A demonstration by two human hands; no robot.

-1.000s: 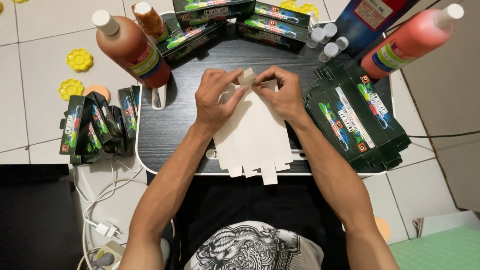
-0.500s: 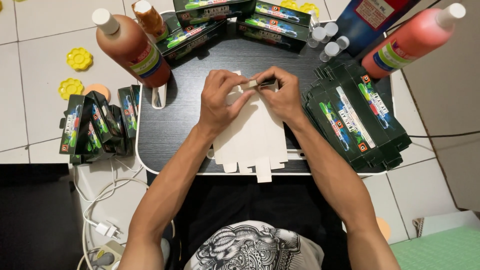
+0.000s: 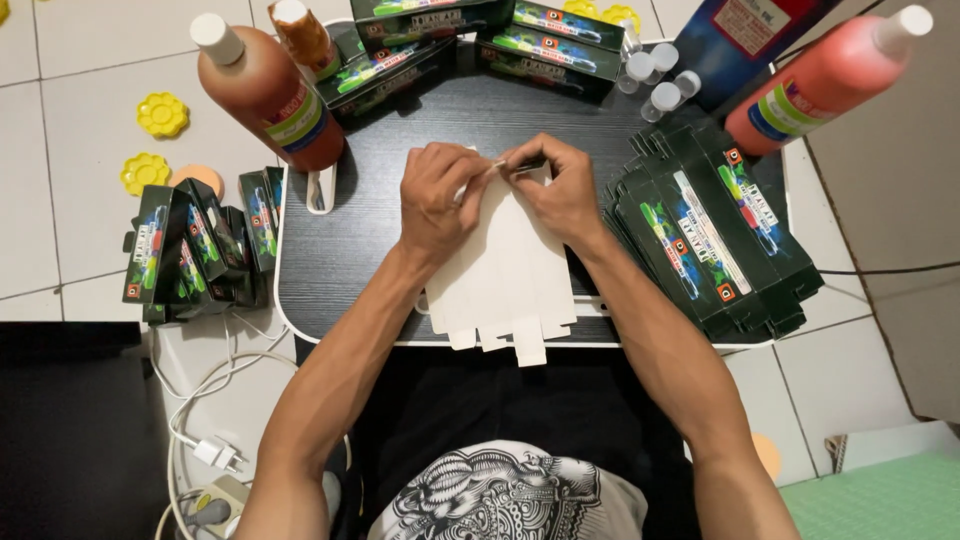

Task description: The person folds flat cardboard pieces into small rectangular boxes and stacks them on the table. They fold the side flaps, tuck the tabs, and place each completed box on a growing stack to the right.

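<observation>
- Head view looks straight down on a small black desk [image 3: 380, 215] with a white rim, standing on a pale tiled floor [image 3: 60, 130].
- At the middle of the desk lies a flat, unfolded cardboard box [image 3: 510, 270], plain pale side up, its tabs hanging just over the desk's near edge.
- Both hands meet at the far edge of the cardboard box. The left hand [image 3: 438, 195] has its fingers closed in a pinch on that far edge.
- The right hand [image 3: 560, 190] sits just beside it, fingers likewise pinched shut on the same edge, thumb and forefinger touching the card.
- Right of the cardboard box, touching the right forearm's side of the desk, lies a stack of flat dark green cartons [image 3: 710, 235], fanned a little.
- Beyond the cardboard box, along the desk's far edge, lie several made-up green boxes [image 3: 480, 40].
- Far left of the cardboard box stands a brown-red bottle [image 3: 265, 95] with a white cap; far right, a pink-red bottle [image 3: 820, 85] lies tilted.
- Small clear vials [image 3: 655, 75] with white caps stand near the pink-red bottle.
- Off the desk to the left, on the floor, more green boxes [image 3: 195, 255] are bunched, with yellow flower-shaped lids [image 3: 160, 115] beyond them and white cables [image 3: 215, 400] nearer the person.
</observation>
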